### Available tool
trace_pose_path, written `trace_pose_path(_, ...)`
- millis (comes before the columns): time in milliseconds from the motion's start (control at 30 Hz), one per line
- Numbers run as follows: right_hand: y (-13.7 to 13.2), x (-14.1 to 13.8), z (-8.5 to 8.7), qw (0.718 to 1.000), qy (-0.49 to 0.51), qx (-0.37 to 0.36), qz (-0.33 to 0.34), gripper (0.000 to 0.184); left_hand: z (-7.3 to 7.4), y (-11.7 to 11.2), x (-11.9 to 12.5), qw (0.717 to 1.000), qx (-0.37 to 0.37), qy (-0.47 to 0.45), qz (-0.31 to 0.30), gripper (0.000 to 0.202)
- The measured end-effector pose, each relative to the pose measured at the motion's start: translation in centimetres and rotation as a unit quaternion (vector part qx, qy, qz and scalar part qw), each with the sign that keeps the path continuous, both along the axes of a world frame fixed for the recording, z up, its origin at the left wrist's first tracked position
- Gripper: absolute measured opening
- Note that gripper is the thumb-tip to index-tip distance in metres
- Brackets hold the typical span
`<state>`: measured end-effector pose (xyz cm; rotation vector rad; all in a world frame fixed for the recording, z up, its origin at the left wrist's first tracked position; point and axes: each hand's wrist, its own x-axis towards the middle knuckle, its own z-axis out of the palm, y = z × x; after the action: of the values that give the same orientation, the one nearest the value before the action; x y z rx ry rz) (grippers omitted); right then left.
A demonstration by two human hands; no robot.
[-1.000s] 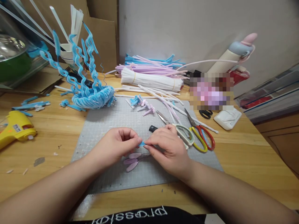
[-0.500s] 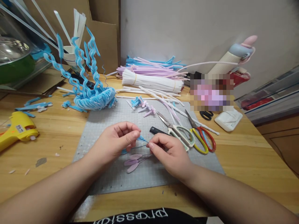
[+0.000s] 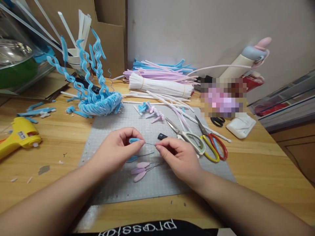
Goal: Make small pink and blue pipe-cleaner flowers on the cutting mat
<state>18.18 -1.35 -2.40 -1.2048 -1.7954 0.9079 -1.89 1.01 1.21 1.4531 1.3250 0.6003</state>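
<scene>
Left hand (image 3: 118, 149) closed in pinch on blue petal piece (image 3: 134, 140), held just above grey cutting mat (image 3: 118, 191). Thin wire stem runs from petal to right hand (image 3: 180, 155), thumb and forefinger nipped shut on its end. On mat under hands: second blue petal (image 3: 131, 159), pink petals (image 3: 139, 170). White-handled scissors (image 3: 194, 141) just beside right hand. Yellow glue gun (image 3: 19, 134) far left; sticker on it too small to read. White lettering on black shirt (image 3: 147, 227), upside down from here, not legible.
</scene>
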Motion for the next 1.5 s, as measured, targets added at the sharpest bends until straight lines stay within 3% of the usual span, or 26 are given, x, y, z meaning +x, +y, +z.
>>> trace_pose_path(133,0.5,0.3,-0.2,0.975,-0.172,0.127,0.059,0.015,-0.2,0.7,-1.2,0.967,0.101,0.182,-0.147,0.012)
trace_pose_path(233,0.5,0.3,0.0,0.947,-0.274,0.146,0.079,0.016,-0.8,0.8,-1.7,0.942,0.134,0.238,-0.194,0.014)
trace_pose_path(400,0.4,1.1,1.8,0.937,-0.329,0.051,0.110,0.006,-1.1,0.4,-1.9,0.933,0.131,0.273,-0.195,0.013)
trace_pose_path(500,0.2,1.5,2.7,0.911,-0.384,-0.002,0.154,0.006,-1.0,0.2,-2.0,0.925,0.123,0.297,-0.202,0.014)
trace_pose_path(633,-0.2,1.1,2.2,0.892,-0.420,0.012,0.170,0.004,-1.1,0.1,-2.0,0.920,0.099,0.323,-0.197,0.010)
trace_pose_path(833,-0.9,-0.4,0.7,0.903,-0.390,0.055,0.168,0.010,-1.5,0.0,-0.8,0.937,0.098,0.276,-0.190,0.015)
trace_pose_path(1000,-1.1,-1.0,0.9,0.915,-0.375,0.072,0.130,0.012,-1.4,-0.2,-0.7,0.942,0.097,0.245,-0.210,0.014)
trace_pose_path(1067,-1.1,-0.9,1.0,0.920,-0.370,0.058,0.117,0.017,-1.0,-0.2,-0.7,0.949,0.084,0.236,-0.192,0.017)
trace_pose_path(1200,-0.8,-1.0,0.9,0.920,-0.361,0.041,0.146,0.006,-0.1,0.1,-0.7,0.964,0.116,0.222,-0.086,0.025)
trace_pose_path(1433,-1.1,-2.1,0.3,0.885,-0.438,0.035,0.154,0.013,0.7,0.0,-1.0,0.970,0.173,0.166,0.035,0.020)
trace_pose_path(1500,-1.3,-2.1,0.4,0.895,-0.421,0.026,0.147,0.014,0.8,0.0,-1.0,0.977,0.161,0.124,0.072,0.018)
